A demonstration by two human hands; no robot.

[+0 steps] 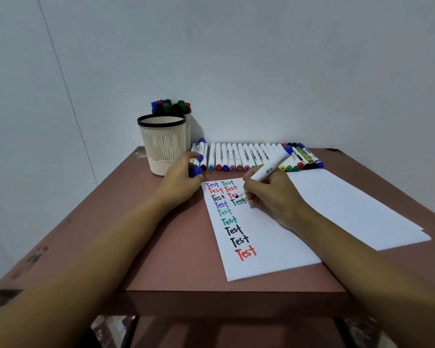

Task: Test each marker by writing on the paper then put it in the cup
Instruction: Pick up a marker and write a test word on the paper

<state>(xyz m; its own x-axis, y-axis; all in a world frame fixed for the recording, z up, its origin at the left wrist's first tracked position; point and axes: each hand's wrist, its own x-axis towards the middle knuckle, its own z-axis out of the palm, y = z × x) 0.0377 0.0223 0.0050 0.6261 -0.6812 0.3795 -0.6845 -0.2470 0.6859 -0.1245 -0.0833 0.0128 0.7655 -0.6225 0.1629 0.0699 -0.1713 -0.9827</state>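
Note:
My right hand [271, 194] grips a white marker [271, 167] with a blue end, its dark tip down on the paper [274, 237] beside the second column of words. The sheet carries several "Test" words in blue, red, black and green. My left hand [180, 180] rests at the sheet's top left corner and holds a blue cap [195, 171]. An empty beige cup with a black rim [162, 144] stands just behind my left hand. A row of several capped markers [251, 158] lies along the back of the table.
A second cup [172, 108] full of markers stands behind the empty one, against the wall. More white sheets [362, 204] lie under and to the right of the written sheet. The brown table [141, 234] ends in a front edge near my forearms.

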